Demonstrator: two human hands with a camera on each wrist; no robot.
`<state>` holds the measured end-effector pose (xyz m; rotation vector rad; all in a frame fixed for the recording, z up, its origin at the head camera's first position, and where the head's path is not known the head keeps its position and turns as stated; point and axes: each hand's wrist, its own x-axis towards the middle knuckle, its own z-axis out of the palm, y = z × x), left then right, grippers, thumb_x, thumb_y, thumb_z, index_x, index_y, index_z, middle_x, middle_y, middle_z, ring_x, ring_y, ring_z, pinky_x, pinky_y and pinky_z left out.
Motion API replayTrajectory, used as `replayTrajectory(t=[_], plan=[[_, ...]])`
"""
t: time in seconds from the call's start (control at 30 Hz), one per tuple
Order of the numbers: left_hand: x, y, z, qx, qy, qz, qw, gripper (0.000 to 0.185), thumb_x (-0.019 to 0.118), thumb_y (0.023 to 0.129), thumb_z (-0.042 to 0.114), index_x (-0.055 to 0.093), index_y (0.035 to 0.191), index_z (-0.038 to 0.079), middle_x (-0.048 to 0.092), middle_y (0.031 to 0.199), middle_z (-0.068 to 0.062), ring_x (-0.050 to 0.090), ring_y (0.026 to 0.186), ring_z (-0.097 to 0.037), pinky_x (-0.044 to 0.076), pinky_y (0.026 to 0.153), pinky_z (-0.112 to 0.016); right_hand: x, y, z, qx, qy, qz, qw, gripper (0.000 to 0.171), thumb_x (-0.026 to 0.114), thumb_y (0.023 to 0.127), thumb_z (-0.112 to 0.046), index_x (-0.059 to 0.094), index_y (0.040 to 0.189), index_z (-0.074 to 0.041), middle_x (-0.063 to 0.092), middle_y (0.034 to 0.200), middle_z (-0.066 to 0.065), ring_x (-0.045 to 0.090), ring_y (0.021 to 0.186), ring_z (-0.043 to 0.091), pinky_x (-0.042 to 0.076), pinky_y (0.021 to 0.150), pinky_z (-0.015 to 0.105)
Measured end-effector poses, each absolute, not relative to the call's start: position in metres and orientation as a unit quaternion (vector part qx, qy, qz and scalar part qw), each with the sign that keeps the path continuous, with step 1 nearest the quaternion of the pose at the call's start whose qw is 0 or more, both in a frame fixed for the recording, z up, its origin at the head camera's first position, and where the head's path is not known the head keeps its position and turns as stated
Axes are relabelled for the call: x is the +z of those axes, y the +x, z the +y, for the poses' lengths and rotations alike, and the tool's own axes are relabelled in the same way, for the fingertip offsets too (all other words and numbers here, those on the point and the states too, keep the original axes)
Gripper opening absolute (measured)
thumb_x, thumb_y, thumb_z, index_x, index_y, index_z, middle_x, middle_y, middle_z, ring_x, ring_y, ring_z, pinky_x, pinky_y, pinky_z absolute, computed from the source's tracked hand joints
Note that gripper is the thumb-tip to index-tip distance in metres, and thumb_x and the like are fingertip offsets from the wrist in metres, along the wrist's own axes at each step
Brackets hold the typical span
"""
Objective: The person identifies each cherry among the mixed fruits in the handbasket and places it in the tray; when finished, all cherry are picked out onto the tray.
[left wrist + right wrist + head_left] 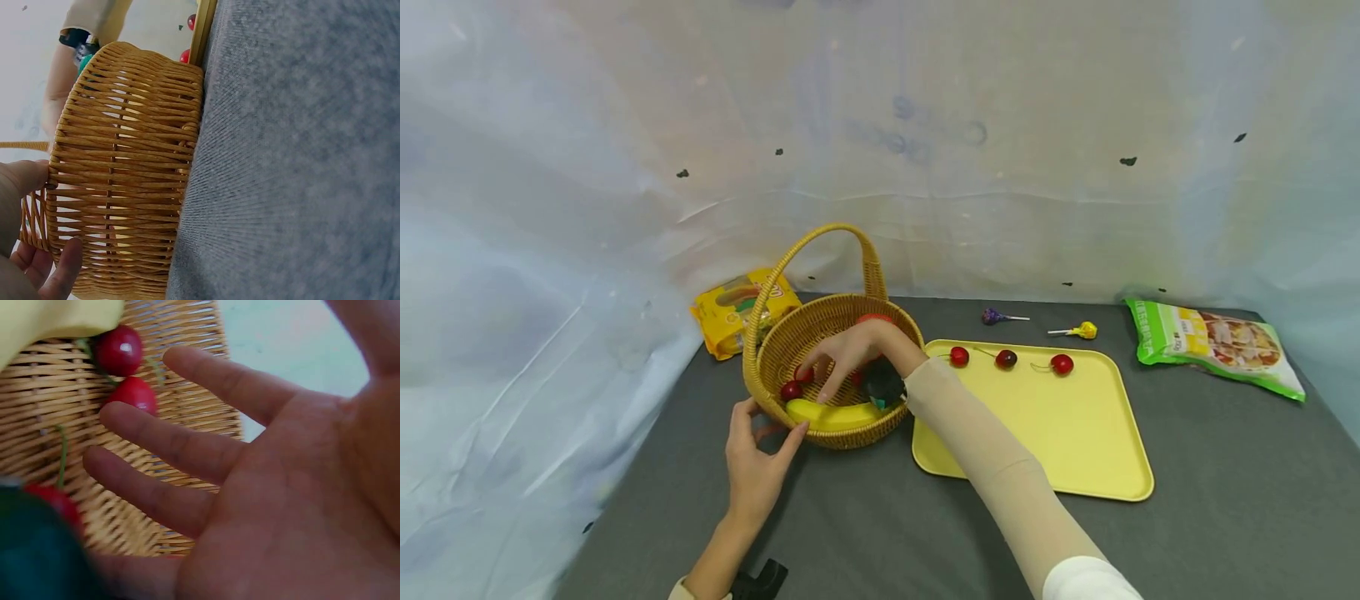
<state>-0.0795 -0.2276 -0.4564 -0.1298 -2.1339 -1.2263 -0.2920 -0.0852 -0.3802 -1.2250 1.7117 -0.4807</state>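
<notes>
A wicker basket (pixel 790 337) with a tall handle stands on the grey cloth. My left hand (pixel 758 462) holds its near wall, the thumb (pixel 22 178) on the rim and a finger (pixel 62 275) lower on the weave (pixel 125 175). My right hand (pixel 850 354) reaches inside the basket, open, fingers (pixel 162 440) spread just above two red cherries (pixel 119 350) (pixel 134 394). A third cherry (pixel 59 500) lies nearer the palm. A banana (pixel 831 414) lies along the basket's near side. A blurred dark green shape (pixel 31 550) fills the corner of the right wrist view.
A yellow tray (pixel 1060 433) lies right of the basket with three cherries (pixel 1006 359) along its far edge. Behind it lie a purple lollipop (pixel 995 316) and a yellow lollipop (pixel 1084 330). A yellow snack bag (pixel 730 321) sits behind the basket, a green bag (pixel 1213 342) at far right.
</notes>
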Motion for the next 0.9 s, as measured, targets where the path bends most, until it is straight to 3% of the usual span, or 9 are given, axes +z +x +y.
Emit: replayTrajectory(t=[0.23, 0.47, 0.6, 0.77, 0.9], plan=[[-0.458, -0.081, -0.229, -0.466, -0.048, -0.816, 0.338, 0.058, 0.082, 0.072, -0.015, 0.052, 0.122, -0.010, 0.053, 0.111, -0.026, 0.050, 0.104, -0.013, 0.054, 0.078, -0.015, -0.389, -0.292, -0.082, -0.223, -0.489, 0.685, 0.492, 0.068, 0.075, 0.091, -0.032, 0.046, 0.149, -0.011, 0.049, 0.144, 0.014, 0.050, 0.127, 0.021, 0.050, 0.098, 0.028], [-0.456, -0.079, -0.227, -0.466, -0.042, -0.821, 0.329, 0.059, 0.083, 0.074, -0.010, 0.052, 0.124, -0.009, 0.054, 0.114, -0.022, 0.051, 0.106, -0.013, 0.055, 0.079, -0.018, -0.397, -0.292, -0.083, -0.261, -0.448, 0.650, 0.555, 0.056, 0.076, 0.091, -0.016, 0.053, 0.140, -0.004, 0.050, 0.136, 0.024, 0.060, 0.110, 0.022, 0.053, 0.099, 0.044], [-0.457, -0.079, -0.229, -0.469, -0.042, -0.820, 0.326, 0.059, 0.084, 0.077, -0.004, 0.052, 0.125, -0.008, 0.054, 0.116, -0.018, 0.051, 0.107, -0.014, 0.056, 0.079, -0.021, -0.396, -0.292, -0.081, -0.264, -0.477, 0.650, 0.529, 0.044, 0.077, 0.090, -0.012, 0.062, 0.130, -0.003, 0.056, 0.127, 0.020, 0.058, 0.104, 0.023, 0.056, 0.092, 0.039], [-0.458, -0.079, -0.229, -0.466, -0.048, -0.818, 0.333, 0.059, 0.084, 0.077, -0.003, 0.052, 0.126, -0.008, 0.054, 0.115, -0.017, 0.051, 0.107, -0.015, 0.056, 0.079, -0.021, -0.394, -0.294, -0.078, -0.277, -0.517, 0.641, 0.495, 0.025, 0.075, 0.090, -0.005, 0.069, 0.113, 0.002, 0.063, 0.105, 0.012, 0.054, 0.087, 0.019, 0.054, 0.075, 0.030], [-0.458, -0.080, -0.227, -0.460, -0.044, -0.821, 0.336, 0.059, 0.084, 0.075, -0.006, 0.053, 0.125, -0.007, 0.055, 0.114, -0.017, 0.051, 0.106, -0.014, 0.056, 0.078, -0.020, -0.392, -0.294, -0.071, -0.321, -0.532, 0.622, 0.477, 0.015, 0.072, 0.090, 0.001, 0.067, 0.104, 0.005, 0.062, 0.094, 0.011, 0.056, 0.080, 0.022, 0.055, 0.073, 0.032]])
